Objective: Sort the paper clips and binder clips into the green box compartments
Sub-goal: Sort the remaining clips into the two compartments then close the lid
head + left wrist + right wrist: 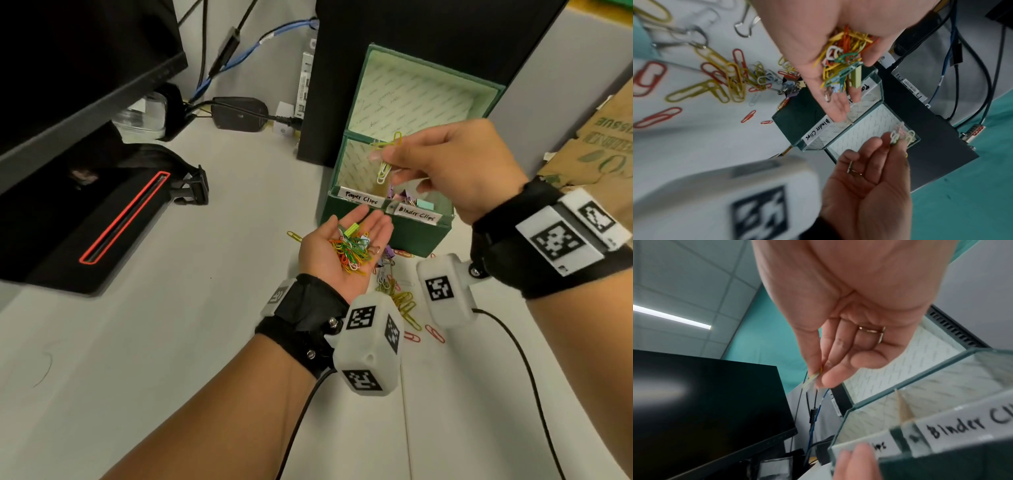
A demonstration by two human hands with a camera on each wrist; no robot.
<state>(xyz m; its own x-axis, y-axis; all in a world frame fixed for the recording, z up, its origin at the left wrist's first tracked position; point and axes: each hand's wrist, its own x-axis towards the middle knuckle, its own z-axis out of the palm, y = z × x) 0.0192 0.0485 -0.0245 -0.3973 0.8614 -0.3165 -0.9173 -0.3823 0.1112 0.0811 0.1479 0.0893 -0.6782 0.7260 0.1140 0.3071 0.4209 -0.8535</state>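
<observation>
The green box (356,212) stands open on the white desk, its front labelled "Paper Clips" on the left and "Binder Clips" on the right. Several binder clips (411,200) lie in the right compartment. My left hand (363,222) is held palm up just in front of the box, carrying a pile of coloured paper clips (352,250) and one light green binder clip (351,229). My right hand (394,161) pinches a few yellow-green paper clips (385,164) above the left compartment. The left wrist view shows the same pinch (894,142) and pile (842,61).
Loose paper clips (404,305) lie on the desk below my hands. A black computer case (394,51) stands behind the box and its lid leans on it. A monitor (85,68) is at the left, a cardboard box (599,144) at the right, cables and an adapter (239,113) behind.
</observation>
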